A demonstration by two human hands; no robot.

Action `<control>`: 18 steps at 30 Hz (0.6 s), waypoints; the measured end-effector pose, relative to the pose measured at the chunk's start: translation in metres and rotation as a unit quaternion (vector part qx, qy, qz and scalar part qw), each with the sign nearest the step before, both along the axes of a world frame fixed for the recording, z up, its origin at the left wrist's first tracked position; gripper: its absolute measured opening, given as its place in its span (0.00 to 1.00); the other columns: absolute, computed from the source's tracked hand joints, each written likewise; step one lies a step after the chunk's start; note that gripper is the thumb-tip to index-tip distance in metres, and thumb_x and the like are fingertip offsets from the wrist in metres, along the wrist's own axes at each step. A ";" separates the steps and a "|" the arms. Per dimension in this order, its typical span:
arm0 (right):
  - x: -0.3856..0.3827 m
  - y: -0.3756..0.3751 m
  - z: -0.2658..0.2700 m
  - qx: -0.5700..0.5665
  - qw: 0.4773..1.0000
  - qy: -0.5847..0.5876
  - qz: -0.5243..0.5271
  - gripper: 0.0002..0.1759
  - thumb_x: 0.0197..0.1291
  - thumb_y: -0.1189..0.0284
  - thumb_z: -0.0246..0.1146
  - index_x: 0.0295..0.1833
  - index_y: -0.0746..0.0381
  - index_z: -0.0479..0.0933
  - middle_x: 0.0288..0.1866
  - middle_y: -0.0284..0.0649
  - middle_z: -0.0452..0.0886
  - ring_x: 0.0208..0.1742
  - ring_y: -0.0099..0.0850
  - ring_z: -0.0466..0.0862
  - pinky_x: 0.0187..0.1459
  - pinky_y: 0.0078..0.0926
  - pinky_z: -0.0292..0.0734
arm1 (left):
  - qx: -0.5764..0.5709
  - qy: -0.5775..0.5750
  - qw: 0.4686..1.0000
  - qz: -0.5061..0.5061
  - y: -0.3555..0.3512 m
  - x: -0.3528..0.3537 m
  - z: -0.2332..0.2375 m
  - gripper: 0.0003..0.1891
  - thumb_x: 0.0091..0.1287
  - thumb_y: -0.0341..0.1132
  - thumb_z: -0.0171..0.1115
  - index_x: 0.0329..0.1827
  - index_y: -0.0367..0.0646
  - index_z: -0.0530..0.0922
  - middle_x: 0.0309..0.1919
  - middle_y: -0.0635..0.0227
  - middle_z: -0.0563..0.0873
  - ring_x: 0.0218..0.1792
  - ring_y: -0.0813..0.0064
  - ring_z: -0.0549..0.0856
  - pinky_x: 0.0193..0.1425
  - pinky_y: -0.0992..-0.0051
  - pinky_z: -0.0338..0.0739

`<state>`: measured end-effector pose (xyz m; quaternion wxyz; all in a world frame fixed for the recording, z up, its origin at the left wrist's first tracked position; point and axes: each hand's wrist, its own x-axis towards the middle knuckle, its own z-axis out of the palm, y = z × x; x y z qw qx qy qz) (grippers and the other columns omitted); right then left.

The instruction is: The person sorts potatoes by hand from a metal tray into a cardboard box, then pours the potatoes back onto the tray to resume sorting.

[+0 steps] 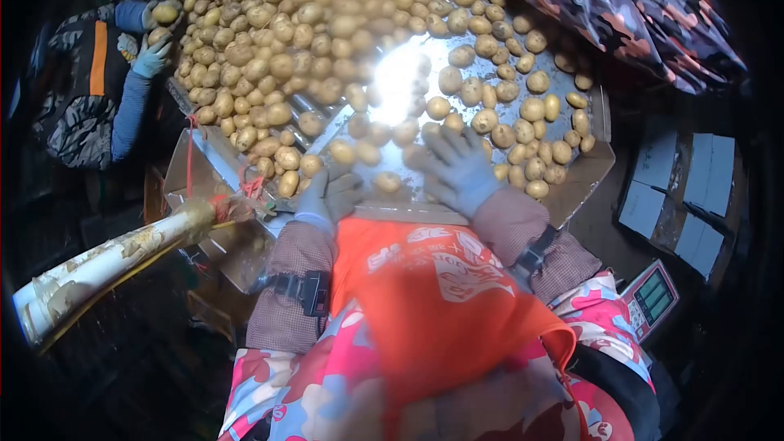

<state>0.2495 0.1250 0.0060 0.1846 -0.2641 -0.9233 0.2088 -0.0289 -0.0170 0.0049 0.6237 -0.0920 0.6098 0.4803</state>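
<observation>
Both my hands wear grey-blue gloves at the near edge of a metal sorting table (420,178) covered with potatoes (286,24). My left hand (331,194) is open, fingers stretched forward, at the table's left front corner beside a few loose potatoes. Spread out over the metal, my right hand (459,170) is open and holds nothing that I can see. Its fingertips are close to several potatoes (484,121). Between my hands lies a single potato (387,182). Strong glare hides part of the table surface.
At the left, another person (102,86) has gloved hands at the potato heap. A camouflage sleeve (588,0) of another person reaches in at upper right. A white pipe (114,265) juts in at left. Boxes (686,188) and a digital scale display (652,296) stand at right.
</observation>
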 end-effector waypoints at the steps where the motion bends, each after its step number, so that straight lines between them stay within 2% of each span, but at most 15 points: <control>1: 0.009 0.006 -0.002 -0.011 1.000 0.003 -0.021 0.30 0.53 0.63 0.69 0.64 0.57 0.77 0.66 0.49 0.73 0.68 0.53 0.71 0.67 0.53 0.64 | 0.004 -0.003 1.000 0.006 0.000 0.001 0.003 0.27 0.79 0.52 0.45 0.67 0.39 0.75 0.58 0.50 0.84 0.53 0.49 0.86 0.50 0.59 0.81; 4: 0.076 0.001 -0.016 0.006 0.994 -0.054 -0.093 0.29 0.54 0.63 0.69 0.64 0.56 0.77 0.66 0.48 0.73 0.68 0.52 0.71 0.66 0.54 0.65 | 0.010 -0.005 1.000 0.001 0.002 -0.003 -0.001 0.27 0.80 0.51 0.44 0.67 0.38 0.75 0.57 0.50 0.85 0.51 0.49 0.86 0.50 0.59 0.82; 6: 0.116 -0.002 -0.011 0.066 0.982 -0.120 -0.132 0.29 0.53 0.66 0.69 0.63 0.58 0.77 0.61 0.47 0.76 0.64 0.49 0.75 0.64 0.53 0.67 | -0.003 -0.002 1.000 0.008 0.000 0.000 0.001 0.27 0.80 0.51 0.43 0.67 0.38 0.75 0.57 0.49 0.85 0.51 0.49 0.86 0.51 0.59 0.82; 8: 0.149 0.010 -0.015 0.035 0.975 -0.118 -0.185 0.26 0.55 0.69 0.69 0.62 0.59 0.79 0.55 0.46 0.80 0.61 0.47 0.78 0.63 0.51 0.70 | -0.015 0.002 0.999 0.037 0.008 0.006 0.007 0.28 0.80 0.52 0.42 0.68 0.38 0.74 0.57 0.48 0.84 0.50 0.49 0.86 0.52 0.58 0.82; 10: 0.173 0.035 -0.024 0.032 0.946 -0.151 -0.286 0.22 0.59 0.70 0.67 0.61 0.59 0.81 0.54 0.45 0.83 0.59 0.46 0.80 0.63 0.47 0.71 | -0.011 0.005 1.000 0.020 0.007 0.005 0.007 0.28 0.80 0.52 0.43 0.68 0.38 0.74 0.58 0.45 0.83 0.51 0.47 0.85 0.53 0.56 0.81; 11: 0.175 0.058 -0.027 0.100 0.946 -0.097 -0.292 0.20 0.60 0.71 0.68 0.59 0.59 0.82 0.55 0.46 0.83 0.60 0.47 0.80 0.65 0.46 0.71 | -0.010 0.007 1.000 0.011 0.006 0.005 0.007 0.29 0.80 0.52 0.43 0.68 0.38 0.74 0.58 0.44 0.83 0.51 0.46 0.85 0.54 0.55 0.81; 12: 0.168 0.091 -0.030 0.169 0.939 -0.038 -0.297 0.19 0.61 0.71 0.68 0.58 0.59 0.82 0.57 0.47 0.83 0.61 0.48 0.80 0.66 0.44 0.71 | -0.005 -0.010 1.000 0.017 0.004 0.002 -0.003 0.29 0.79 0.53 0.43 0.69 0.38 0.74 0.58 0.44 0.83 0.51 0.46 0.84 0.54 0.54 0.81; 14: 0.132 0.156 -0.028 0.093 0.949 -0.056 -0.295 0.22 0.62 0.68 0.68 0.61 0.59 0.81 0.59 0.49 0.83 0.65 0.49 0.78 0.68 0.44 0.69 | 0.003 -0.041 0.999 0.028 -0.003 -0.006 -0.028 0.30 0.79 0.54 0.44 0.69 0.38 0.73 0.58 0.43 0.83 0.51 0.44 0.84 0.55 0.53 0.80; 16: 0.083 0.213 -0.038 0.034 0.945 -0.127 -0.301 0.31 0.64 0.61 0.66 0.70 0.58 0.73 0.70 0.51 0.75 0.74 0.49 0.70 0.72 0.44 0.67 | -0.003 -0.027 0.999 0.027 0.001 0.000 -0.015 0.30 0.79 0.54 0.45 0.69 0.37 0.73 0.57 0.43 0.83 0.51 0.43 0.84 0.55 0.51 0.80; 17: 0.050 0.212 -0.008 0.094 0.922 -0.296 -0.232 0.36 0.63 0.56 0.64 0.74 0.57 0.67 0.75 0.50 0.68 0.77 0.51 0.64 0.74 0.48 0.63 | -0.008 -0.019 0.999 0.028 0.005 0.003 -0.011 0.30 0.78 0.55 0.46 0.68 0.37 0.73 0.57 0.44 0.83 0.51 0.43 0.84 0.55 0.51 0.80; 18: 0.016 0.205 0.003 0.070 0.916 -0.328 -0.222 0.40 0.63 0.52 0.63 0.77 0.56 0.63 0.78 0.49 0.63 0.79 0.53 0.60 0.76 0.51 0.58 | -0.009 -0.014 1.000 0.026 0.007 0.002 -0.011 0.30 0.78 0.55 0.46 0.68 0.37 0.73 0.57 0.43 0.83 0.51 0.43 0.84 0.55 0.50 0.80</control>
